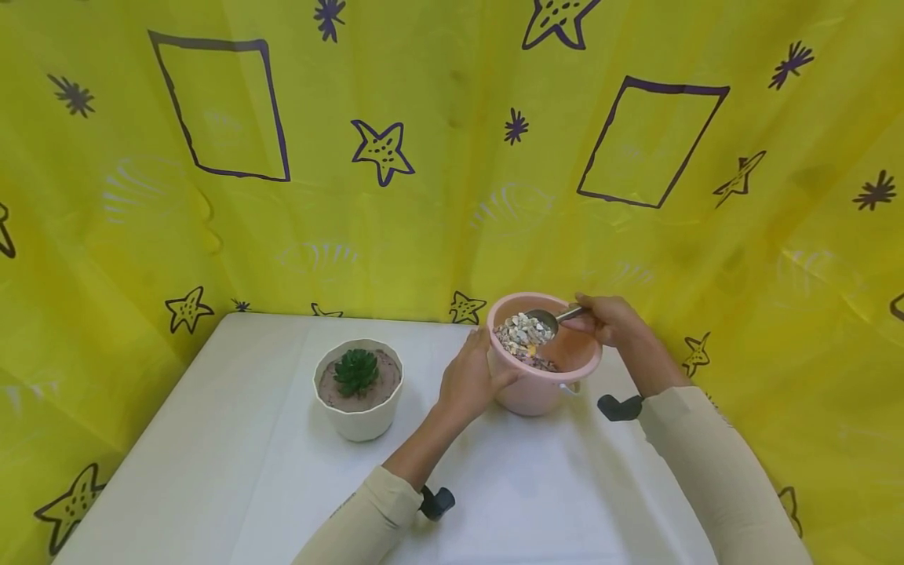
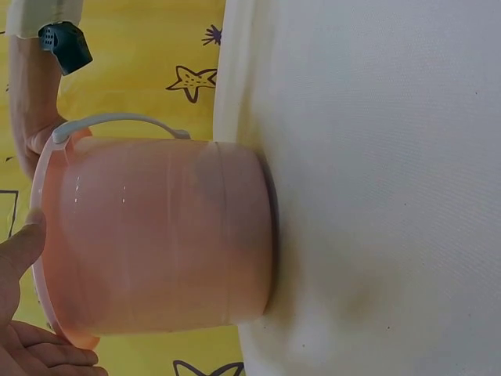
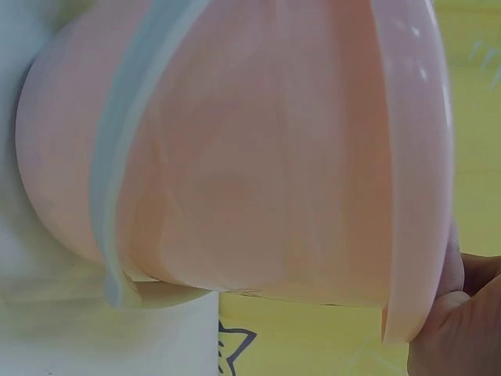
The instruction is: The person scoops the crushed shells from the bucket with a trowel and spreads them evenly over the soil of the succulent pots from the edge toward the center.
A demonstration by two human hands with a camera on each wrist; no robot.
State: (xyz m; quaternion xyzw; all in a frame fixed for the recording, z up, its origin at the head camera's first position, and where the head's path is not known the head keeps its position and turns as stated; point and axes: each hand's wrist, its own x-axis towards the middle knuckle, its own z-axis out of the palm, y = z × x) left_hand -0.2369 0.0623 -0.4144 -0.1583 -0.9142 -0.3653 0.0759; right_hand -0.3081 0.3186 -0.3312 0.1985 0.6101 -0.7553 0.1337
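A pink bucket (image 1: 533, 392) stands on the white table, with pale pebble-like bits (image 1: 521, 336) and some darker ones inside. My left hand (image 1: 468, 378) holds its left side at the rim, the thumb toward the front; the left wrist view also shows the thumb (image 2: 23, 247) on the rim. With my right hand (image 1: 610, 320) I grip a metal spoon (image 1: 570, 313) by its handle, above the bucket's right rim. The spoon's bowl is tilted over the bits, and I cannot tell whether it bears any. In the right wrist view the bucket wall (image 3: 258, 157) hides the spoon.
A white pot (image 1: 360, 424) with a green succulent (image 1: 356, 372) in brownish-grey filling stands left of the bucket. The bucket's pale handle (image 2: 125, 117) hangs down at its side. Behind the white table (image 1: 282, 471) is a yellow curtain (image 1: 438, 235) with dark stars.
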